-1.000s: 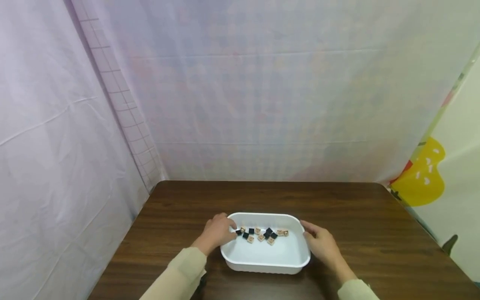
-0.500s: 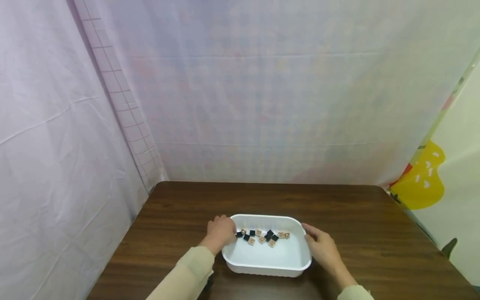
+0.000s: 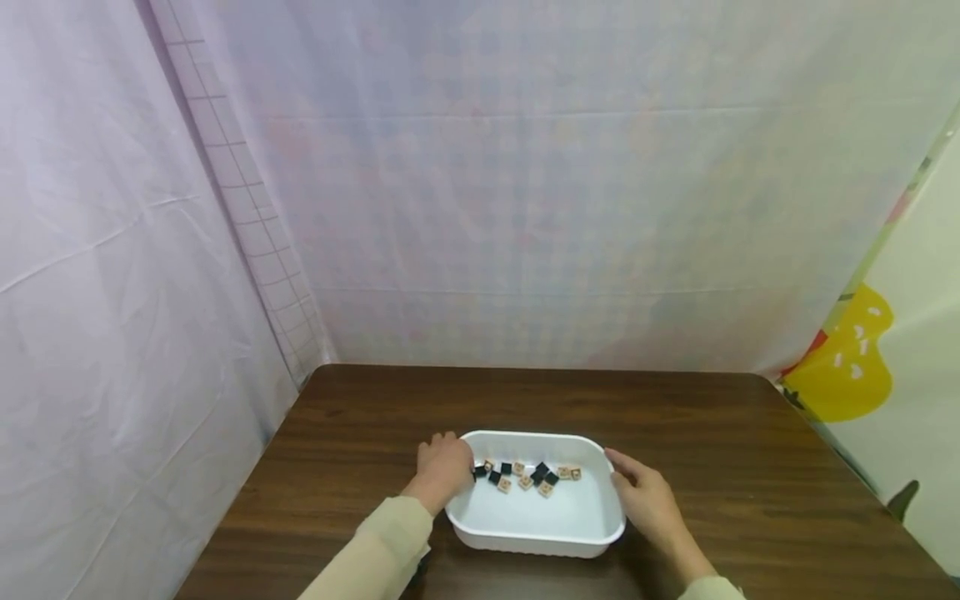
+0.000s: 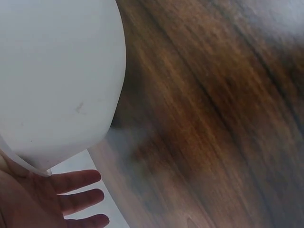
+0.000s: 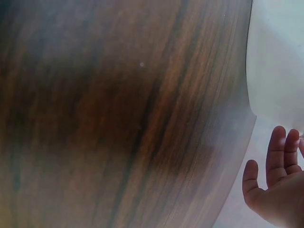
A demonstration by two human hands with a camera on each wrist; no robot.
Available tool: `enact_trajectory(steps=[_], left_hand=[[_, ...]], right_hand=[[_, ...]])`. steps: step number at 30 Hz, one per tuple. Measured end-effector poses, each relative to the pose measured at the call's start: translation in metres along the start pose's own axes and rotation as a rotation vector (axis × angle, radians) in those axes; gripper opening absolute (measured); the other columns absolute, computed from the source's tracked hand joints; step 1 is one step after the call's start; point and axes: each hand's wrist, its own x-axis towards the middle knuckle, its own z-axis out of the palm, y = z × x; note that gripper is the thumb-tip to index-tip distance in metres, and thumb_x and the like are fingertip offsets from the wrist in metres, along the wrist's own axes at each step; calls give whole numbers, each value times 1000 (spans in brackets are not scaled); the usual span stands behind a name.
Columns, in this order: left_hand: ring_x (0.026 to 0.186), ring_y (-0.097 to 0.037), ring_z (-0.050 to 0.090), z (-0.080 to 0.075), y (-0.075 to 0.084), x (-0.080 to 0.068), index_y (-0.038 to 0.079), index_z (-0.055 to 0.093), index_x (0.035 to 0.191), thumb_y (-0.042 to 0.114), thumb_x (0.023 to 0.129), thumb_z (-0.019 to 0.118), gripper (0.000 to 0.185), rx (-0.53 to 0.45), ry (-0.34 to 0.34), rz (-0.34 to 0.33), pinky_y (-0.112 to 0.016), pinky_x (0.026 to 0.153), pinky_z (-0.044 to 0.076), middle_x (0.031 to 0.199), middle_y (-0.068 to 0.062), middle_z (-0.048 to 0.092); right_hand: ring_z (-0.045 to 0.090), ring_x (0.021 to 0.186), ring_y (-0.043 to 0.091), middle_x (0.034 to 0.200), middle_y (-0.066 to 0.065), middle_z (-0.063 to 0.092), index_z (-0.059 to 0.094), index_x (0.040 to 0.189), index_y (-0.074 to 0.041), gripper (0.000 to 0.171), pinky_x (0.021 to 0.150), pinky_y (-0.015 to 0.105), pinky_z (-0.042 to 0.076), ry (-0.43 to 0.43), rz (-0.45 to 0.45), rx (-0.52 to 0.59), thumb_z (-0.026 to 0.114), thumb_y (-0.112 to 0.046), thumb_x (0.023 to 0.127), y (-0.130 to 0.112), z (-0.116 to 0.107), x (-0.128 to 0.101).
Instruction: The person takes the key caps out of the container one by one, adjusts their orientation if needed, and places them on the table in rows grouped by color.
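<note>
A white rectangular tray [image 3: 536, 522] stands on the brown table, with a loose row of small square pieces along its far half. Some are black [image 3: 506, 468], others tan with dark marks [image 3: 546, 490]. My left hand [image 3: 446, 467] reaches over the left rim beside the leftmost black pieces; whether its thumb and index finger pinch one I cannot tell. Three fingers [image 4: 80, 201] of that hand stretch out past the rim in the left wrist view. At the right rim, my right hand [image 3: 651, 500] holds the tray, thumb at the edge and fingers along the outside.
The wood-grain table [image 3: 360, 417] extends on both sides of the tray and behind it. A pale curtain [image 3: 525, 208] hangs at the table's far edge, a white cloth [image 3: 112, 292] at the left. A small dark object [image 3: 418, 573] shows partly beneath the left sleeve.
My left hand has turned farther over the left rim, and its thumb and index finger, visible earlier, are now hidden. The right hand keeps its place; the whole view has shifted slightly.
</note>
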Motion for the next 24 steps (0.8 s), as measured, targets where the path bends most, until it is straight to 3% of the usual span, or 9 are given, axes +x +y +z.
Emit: enact_trajectory(steps=[9,15,18,24], left_hand=[[95,-30,52,-5,0,-5,17,76,79,18,73,77,7,-64,-11,9,-49,84,42,90,-7,56],[96,-28,52,-10,-1,-7,14,78,89,23,78,79,14,-122,-1,26,-48,85,42,92,-5,57],[101,-30,53,-12,-1,-9,14,79,91,25,80,79,15,-142,48,62,-49,88,43,99,-8,59],[119,-32,50,-13,-2,-6,13,79,92,26,82,79,16,-148,217,174,-48,100,41,126,-15,59]], right_hand=[[55,120,43,128,27,60,57,135,2,39,97,55,44,6,-3,1,53,-7,97,1,1,-1],[56,118,43,128,28,60,57,135,3,39,95,54,46,12,-8,3,53,-7,97,0,1,-1],[57,118,43,128,28,60,57,135,3,39,94,53,47,15,-6,8,53,-7,97,0,1,-2],[57,116,42,128,28,59,57,135,2,39,93,53,47,18,4,3,52,-7,97,-1,1,-1]])
